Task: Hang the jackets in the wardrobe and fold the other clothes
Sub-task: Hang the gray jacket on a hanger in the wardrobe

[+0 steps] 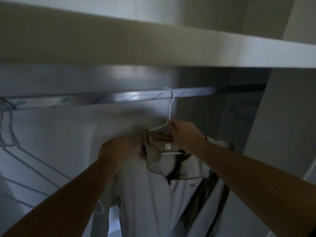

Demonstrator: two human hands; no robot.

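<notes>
1. Far L of the left hand (118,149): empty wire hangers (10,134) on the rail (102,98), well apart from the work. Low risk; snag only if the jacket (150,194) gets slid that way.
2. left hand: fingers curled round jacket's collar/shoulder fabric. Jacket hangs below both hands, zip front twd cam. Risk: that shoulder looks bunched, not seated on the wire. Let go now and it prob slides off that side.
3. Above, between the hands: white hanger (171,106), hook over rail. Thin wire, so a downward tug on the fabric could tilt it or pop the hook.
4. right hand (184,132): pinches hanger wire just below the neck. Release before L shoulder's seated and hanger tips, jacket drops. R shoulder hidden behind the arm, can't tell if seated.
</notes>
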